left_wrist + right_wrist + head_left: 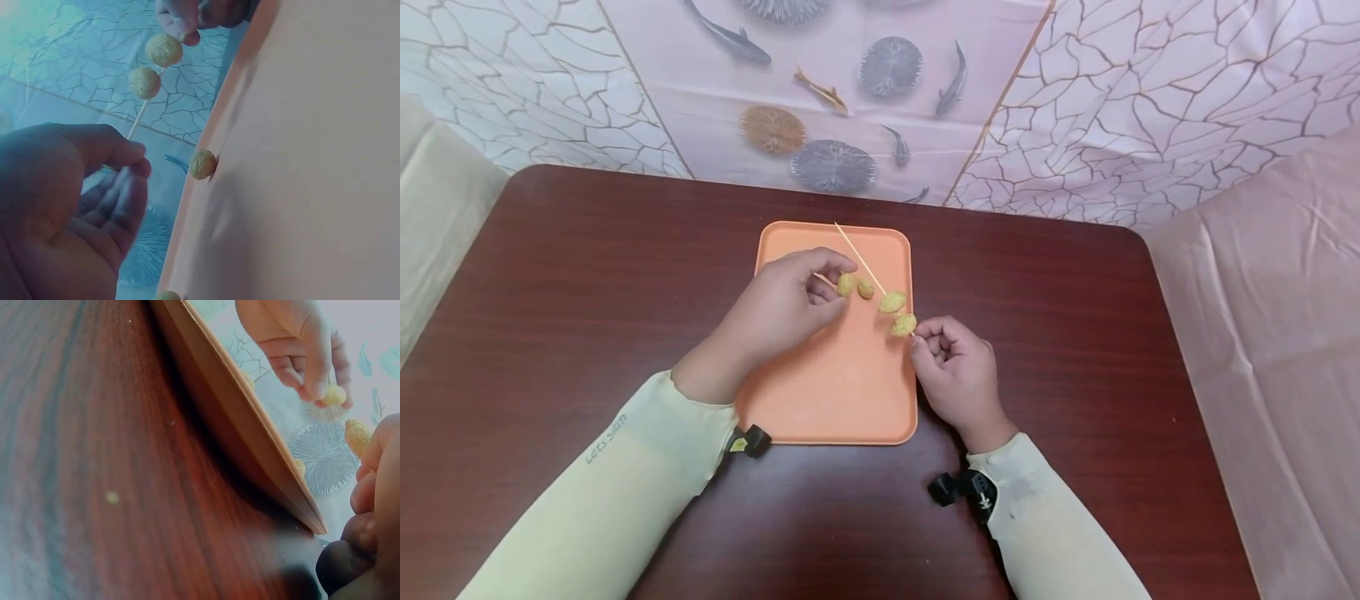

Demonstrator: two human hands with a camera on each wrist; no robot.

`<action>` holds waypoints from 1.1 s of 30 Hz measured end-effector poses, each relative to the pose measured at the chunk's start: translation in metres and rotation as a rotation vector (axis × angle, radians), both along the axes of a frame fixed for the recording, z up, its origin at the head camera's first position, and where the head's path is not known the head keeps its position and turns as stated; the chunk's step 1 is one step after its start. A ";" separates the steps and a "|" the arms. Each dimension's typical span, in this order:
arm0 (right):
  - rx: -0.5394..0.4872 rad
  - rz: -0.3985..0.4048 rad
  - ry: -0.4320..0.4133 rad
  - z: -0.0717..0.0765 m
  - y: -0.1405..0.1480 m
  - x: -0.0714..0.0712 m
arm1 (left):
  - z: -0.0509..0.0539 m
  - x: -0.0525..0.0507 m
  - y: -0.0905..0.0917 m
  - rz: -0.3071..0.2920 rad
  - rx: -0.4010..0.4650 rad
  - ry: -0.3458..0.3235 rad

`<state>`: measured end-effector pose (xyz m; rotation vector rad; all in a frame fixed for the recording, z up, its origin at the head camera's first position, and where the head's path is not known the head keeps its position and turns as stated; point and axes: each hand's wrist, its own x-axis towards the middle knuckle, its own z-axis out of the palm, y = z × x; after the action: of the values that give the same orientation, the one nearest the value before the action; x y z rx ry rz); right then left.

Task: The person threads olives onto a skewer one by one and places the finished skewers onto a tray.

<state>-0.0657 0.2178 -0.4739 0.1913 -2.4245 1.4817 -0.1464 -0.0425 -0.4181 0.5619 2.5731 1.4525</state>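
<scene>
A dark red-brown table (1060, 375) fills most of the head view. Behind its far edge hangs a pale cloth (917, 104), printed with fish and round spiky shapes. An orange tray (827, 408) lies on the table, its short sides facing near and far. Two hands reach in from pale sleeves (617, 492) (a small black device sits at each wrist). The left hand (786, 304), above the tray's left edge, pinches one yellow ball (846, 284) between thumb and fingertips. The right hand (958, 371), just outside the tray's right edge, grips the near end of a thin skewer (860, 258). The skewer slants over the tray towards its far edge, with two crinkled yellow balls (892, 302) threaded near the gripping fingers. A loose ball (866, 289) rests towards the tray's far right corner; another ball (167, 295) shows partly in the left wrist view.
</scene>
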 end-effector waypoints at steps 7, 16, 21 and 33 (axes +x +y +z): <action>0.005 0.012 -0.008 -0.002 0.000 0.000 | -0.008 0.007 -0.008 0.076 0.257 -0.178; 0.002 0.055 -0.013 -0.003 0.003 0.002 | -0.020 0.002 -0.019 0.197 0.524 -0.153; -0.010 0.098 -0.006 -0.003 0.004 0.004 | -0.025 -0.002 -0.023 0.281 0.551 -0.106; -0.017 0.162 0.007 -0.002 0.003 0.003 | -0.029 -0.004 -0.029 0.376 0.585 -0.045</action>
<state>-0.0623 0.2205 -0.4754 0.3965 -2.4400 1.5652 -0.1506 -0.0715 -0.4469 0.0870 2.2783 2.3335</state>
